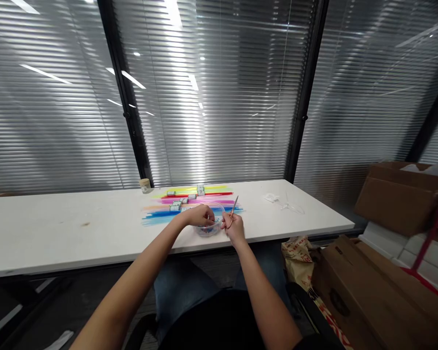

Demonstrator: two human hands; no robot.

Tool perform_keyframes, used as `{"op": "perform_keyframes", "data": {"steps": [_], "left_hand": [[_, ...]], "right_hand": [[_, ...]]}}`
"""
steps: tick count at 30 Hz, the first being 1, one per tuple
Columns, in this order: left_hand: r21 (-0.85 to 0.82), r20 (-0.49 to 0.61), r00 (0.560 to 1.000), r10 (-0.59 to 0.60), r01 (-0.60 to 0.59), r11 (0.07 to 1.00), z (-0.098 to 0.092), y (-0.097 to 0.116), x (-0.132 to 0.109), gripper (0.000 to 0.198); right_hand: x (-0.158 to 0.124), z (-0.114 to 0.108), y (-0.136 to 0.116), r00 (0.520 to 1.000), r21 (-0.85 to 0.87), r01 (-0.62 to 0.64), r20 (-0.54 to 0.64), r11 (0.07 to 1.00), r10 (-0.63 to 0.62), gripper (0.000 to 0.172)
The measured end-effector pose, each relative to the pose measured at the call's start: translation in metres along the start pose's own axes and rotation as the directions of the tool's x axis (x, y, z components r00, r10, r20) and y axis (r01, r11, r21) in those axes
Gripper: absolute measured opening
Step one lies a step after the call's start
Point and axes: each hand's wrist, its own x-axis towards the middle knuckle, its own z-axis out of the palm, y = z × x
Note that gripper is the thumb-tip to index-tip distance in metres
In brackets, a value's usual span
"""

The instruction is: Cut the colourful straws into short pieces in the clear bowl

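A clear round container point(207, 232) with small blue and red bits in it is near the table's front edge. My left hand point(201, 215) reaches over its rim, fingers bent down into it; what they hold, if anything, is hidden. On the container's right side, my right hand point(234, 227) is closed around scissors point(234, 204) with copper-coloured handles, blades pointing up and away. Behind the container lie bundles of thin coloured sticks, among them yellow, red point(219, 194), pink and blue point(156, 213), several with paper bands.
The white table point(76, 243) holds a small corked jar point(145, 185) at the back and a white cord with a clear loop point(287, 206) to the right. Cardboard boxes point(368, 291) and a printed bag point(297, 257) stand right of the table. Blinds rise behind it.
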Motion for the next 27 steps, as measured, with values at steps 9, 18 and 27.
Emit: {"op": "perform_keyframes", "data": {"steps": [9, 18, 27], "left_hand": [[-0.021, -0.034, 0.999, 0.009, -0.01, 1.0, -0.0002, -0.0004, -0.0001, 0.012], [0.014, -0.026, 1.0, -0.004, 0.004, 1.0, -0.0007, 0.0015, -0.0006, 0.016], [0.071, -0.023, 0.999, -0.029, 0.031, 0.997, -0.004, 0.008, -0.0022, 0.016]], "right_hand": [[0.0003, -0.0005, -0.0004, 1.0, 0.016, 0.008, 0.007, 1.0, -0.008, 0.033], [-0.0013, -0.0002, -0.0038, 1.0, 0.01, -0.001, -0.001, 1.0, 0.001, 0.034], [-0.0024, -0.0008, -0.0044, 1.0, -0.003, 0.008, 0.0, 1.0, -0.008, 0.034]]}}
